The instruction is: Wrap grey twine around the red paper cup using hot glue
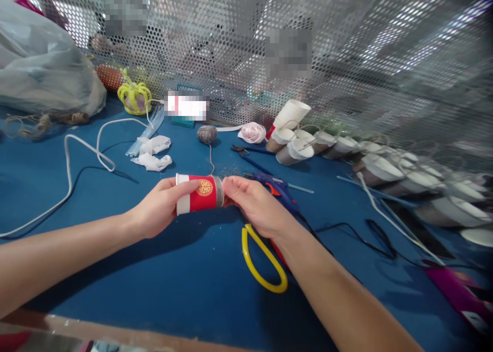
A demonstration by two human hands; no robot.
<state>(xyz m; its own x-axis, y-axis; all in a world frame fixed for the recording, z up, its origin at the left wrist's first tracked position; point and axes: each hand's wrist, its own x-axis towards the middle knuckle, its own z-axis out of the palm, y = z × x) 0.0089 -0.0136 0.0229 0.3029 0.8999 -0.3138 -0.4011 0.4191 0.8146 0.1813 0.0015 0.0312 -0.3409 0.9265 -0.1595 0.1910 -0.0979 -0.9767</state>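
A paper cup (203, 194), red with a gold emblem and a white rim, lies sideways above the blue table. My left hand (162, 203) is closed round its rim end, thumb along the red side. Grey yarn (220, 192) is wrapped round the cup's base end. There my right hand (250, 200) has thumb and fingers pressed against the wrapped end; its fingertips are partly hidden. From the grey yarn ball (207, 134), a strand runs down behind the cup. Below my right hand show yellow-handled scissors (265, 262), their blades mostly covered.
A blue glue gun (275, 188) and pliers (252, 151) lie beyond my right hand. Several wrapped cups (385, 170) line the right side. White scraps (154, 153), a white cable (69, 167) and a plastic bag (46, 64) are at left. A perforated metal panel (231, 44) stands behind.
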